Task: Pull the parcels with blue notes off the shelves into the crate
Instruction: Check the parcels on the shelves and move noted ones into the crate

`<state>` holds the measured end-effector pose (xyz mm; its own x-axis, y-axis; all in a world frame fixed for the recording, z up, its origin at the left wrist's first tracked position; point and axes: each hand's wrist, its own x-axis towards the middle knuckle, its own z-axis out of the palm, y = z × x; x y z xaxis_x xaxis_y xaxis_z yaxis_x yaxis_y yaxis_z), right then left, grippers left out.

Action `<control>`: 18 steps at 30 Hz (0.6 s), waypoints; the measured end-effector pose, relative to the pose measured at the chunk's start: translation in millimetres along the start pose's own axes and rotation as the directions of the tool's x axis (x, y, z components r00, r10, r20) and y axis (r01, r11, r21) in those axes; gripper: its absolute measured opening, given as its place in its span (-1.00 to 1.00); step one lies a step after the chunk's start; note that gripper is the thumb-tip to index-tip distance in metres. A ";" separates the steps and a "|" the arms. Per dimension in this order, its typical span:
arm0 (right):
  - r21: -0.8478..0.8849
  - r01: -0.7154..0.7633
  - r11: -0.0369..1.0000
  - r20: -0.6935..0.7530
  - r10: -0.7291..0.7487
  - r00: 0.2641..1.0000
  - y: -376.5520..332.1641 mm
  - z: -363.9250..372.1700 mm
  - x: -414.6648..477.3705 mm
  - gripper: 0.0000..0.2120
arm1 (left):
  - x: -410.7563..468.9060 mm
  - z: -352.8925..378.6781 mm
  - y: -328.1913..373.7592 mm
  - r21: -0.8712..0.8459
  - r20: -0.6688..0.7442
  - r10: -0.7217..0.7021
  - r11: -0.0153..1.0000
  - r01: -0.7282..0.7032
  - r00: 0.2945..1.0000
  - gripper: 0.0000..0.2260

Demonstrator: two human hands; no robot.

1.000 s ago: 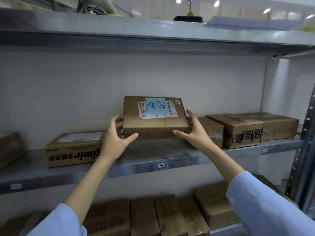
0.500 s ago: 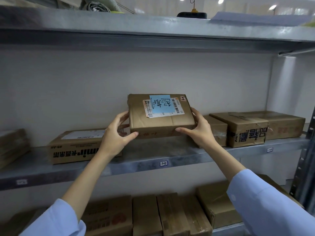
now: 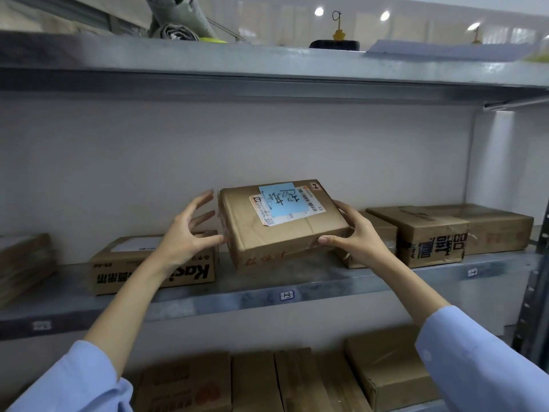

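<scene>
A brown cardboard parcel [image 3: 282, 233] with a blue note [image 3: 280, 200] stuck over its white shipping label is tilted above the middle shelf [image 3: 297, 281]. Its front left corner dips toward the shelf. My right hand [image 3: 359, 239] grips the parcel's right end, thumb under the front edge and fingers along the side. My left hand [image 3: 187, 233] is at the parcel's left end with fingers spread and nearly straight, the thumb tip at the lower left corner. No crate is in view.
A printed carton [image 3: 124, 272] lies left of the parcel, and three brown boxes [image 3: 430, 236] sit to its right. Several more boxes [image 3: 297, 382] fill the lower shelf. A metal upright [image 3: 534, 292] stands at the right, and the top shelf [image 3: 267, 63] runs overhead.
The parcel has risen and rotated, now tilted with its left corner down. My left hand has loosened from a grip to spread fingers at the left end. The right hand still holds it.
</scene>
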<state>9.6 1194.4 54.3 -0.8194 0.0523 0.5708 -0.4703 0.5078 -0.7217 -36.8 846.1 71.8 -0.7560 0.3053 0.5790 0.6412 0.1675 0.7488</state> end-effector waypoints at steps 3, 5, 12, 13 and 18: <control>-0.007 0.024 1.000 0.029 -0.024 0.999 -3.7 -2.3 -1.8 -0.07 | 0.8 -3.9 0.1 -0.020 0.074 -0.002 1.000 0.004 0.997 -0.05; -0.007 0.037 0.999 -0.006 -0.037 0.999 -5.1 -1.4 -1.9 -0.10 | 0.8 -4.0 1.6 -0.036 0.072 0.001 0.999 0.001 0.997 -0.06; 0.097 0.085 0.992 -0.210 -0.063 0.976 -11.0 9.1 1.9 -0.30 | -5.8 -0.2 -2.6 -0.048 0.006 -0.003 0.999 0.004 1.000 -0.16; 0.085 0.098 0.992 -0.228 -0.076 0.971 -14.0 10.7 2.0 -0.30 | -7.1 0.3 -1.9 -0.050 -0.008 0.000 0.999 0.000 1.000 -0.19; 0.090 0.127 0.988 -0.302 -0.094 0.949 -19.8 18.4 3.1 -0.27 | -12.0 1.2 -2.5 -0.004 -0.035 0.009 1.000 -0.010 0.999 -0.30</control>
<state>10.4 1168.7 63.1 -0.6339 0.2619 0.7277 -0.5977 0.4313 -0.6758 -29.1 843.1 62.6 -0.7541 0.2736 0.5971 0.6478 0.1607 0.7446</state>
